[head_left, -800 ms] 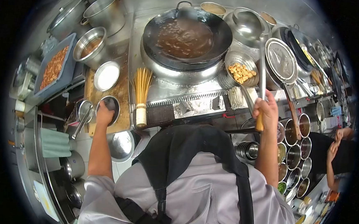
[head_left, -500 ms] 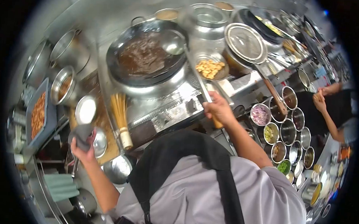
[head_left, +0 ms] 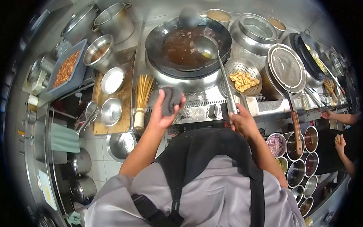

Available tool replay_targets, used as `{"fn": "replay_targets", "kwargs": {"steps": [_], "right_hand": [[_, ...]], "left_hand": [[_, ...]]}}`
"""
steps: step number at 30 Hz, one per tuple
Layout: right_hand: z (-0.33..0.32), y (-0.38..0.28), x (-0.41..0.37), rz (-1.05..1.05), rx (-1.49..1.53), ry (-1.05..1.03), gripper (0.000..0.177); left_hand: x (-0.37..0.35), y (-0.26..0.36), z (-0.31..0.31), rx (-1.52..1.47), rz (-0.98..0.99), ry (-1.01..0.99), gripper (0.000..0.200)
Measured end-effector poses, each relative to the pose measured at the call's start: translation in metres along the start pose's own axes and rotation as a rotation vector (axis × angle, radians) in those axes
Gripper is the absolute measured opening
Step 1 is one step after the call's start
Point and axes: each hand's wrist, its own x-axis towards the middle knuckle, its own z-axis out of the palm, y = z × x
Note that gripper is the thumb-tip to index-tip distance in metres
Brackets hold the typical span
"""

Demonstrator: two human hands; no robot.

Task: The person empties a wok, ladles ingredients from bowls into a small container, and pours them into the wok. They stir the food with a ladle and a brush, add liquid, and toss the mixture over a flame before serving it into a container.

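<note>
My left hand (head_left: pixel 161 114) is closed around a folded dark grey cloth (head_left: pixel 172 101), held up in front of the stove. My right hand (head_left: pixel 244 122) grips the long handle of a metal ladle (head_left: pixel 229 85). The ladle's bowl hangs over the black wok (head_left: pixel 153 41), with a little yellowish liquid in it. Brown liquid (head_left: pixel 177 48) fills the wok's middle. Just right of the ladle handle lies a perforated strainer (head_left: pixel 233 66) with golden fried pieces (head_left: pixel 243 81) in it. A bamboo brush (head_left: pixel 143 94) stands left of my left hand.
At left are a wooden board (head_left: pixel 127 83) with metal bowls, a tray (head_left: pixel 81 61) of reddish-brown food and tall pots (head_left: pixel 116 24). At right, a mesh skimmer (head_left: pixel 286 66) rests on a pot above several ingredient tins (head_left: pixel 296 172). Another person's hands (head_left: pixel 340 144) show at far right.
My left hand has come from over the board at left to in front of the wok, still holding the cloth. The view has shifted left. My right hand keeps the ladle.
</note>
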Motion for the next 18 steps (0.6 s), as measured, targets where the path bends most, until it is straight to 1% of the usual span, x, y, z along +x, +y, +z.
{"fn": "replay_targets", "kwargs": {"steps": [2,3,5,6,8,9,10,11,13,14,15,16,17,18], "right_hand": [[-0.012,-0.008,0.001,0.003,-0.024,-0.029,0.044],[-0.012,-0.017,-0.003,0.025,-0.028,-0.035,0.044],[-0.019,-0.02,-0.004,0.056,-0.032,-0.044,0.045],[-0.023,-0.018,-0.001,0.035,-0.073,-0.06,0.045],[-0.027,-0.019,-0.001,0.013,-0.112,-0.068,0.045],[-0.027,-0.021,-0.001,-0.003,-0.183,-0.052,0.044],[-0.026,-0.022,0.0,-0.02,-0.253,-0.033,0.042],[-0.023,-0.022,0.0,-0.026,-0.249,-0.023,0.042],[-0.017,-0.026,0.001,-0.075,-0.395,0.062,0.043],[-0.017,-0.022,0.004,-0.076,-0.394,0.081,0.043],[-0.018,-0.012,0.009,-0.161,-0.447,0.092,0.045],[-0.016,-0.01,0.011,-0.247,-0.505,0.104,0.046],[-0.014,-0.012,0.009,-0.246,-0.512,0.126,0.046],[-0.008,-0.018,0.006,-0.192,-0.441,0.116,0.048]], "left_hand": [[0.023,-0.009,0.005,-0.051,0.017,0.053,0.062],[0.034,-0.007,0.005,-0.164,-0.016,0.018,0.057],[0.065,-0.001,0.005,-0.078,0.079,0.027,0.058],[0.082,0.005,0.01,-0.078,0.083,0.03,0.058],[0.114,0.008,0.025,0.098,0.279,0.289,0.055],[0.125,0.005,0.033,0.099,0.275,0.285,0.055],[0.136,0.001,0.042,0.131,0.308,0.424,0.053],[0.144,-0.003,0.049,0.167,0.337,0.564,0.051],[0.151,-0.006,0.048,0.172,0.334,0.574,0.048],[0.153,-0.006,0.043,0.128,0.318,0.555,0.048],[0.154,-0.007,0.038,0.082,0.298,0.54,0.048],[0.151,-0.007,0.04,0.085,0.3,0.479,0.045],[0.147,-0.003,0.044,0.08,0.28,0.469,0.045],[0.137,0.003,0.06,0.03,0.232,0.453,0.042]]}}
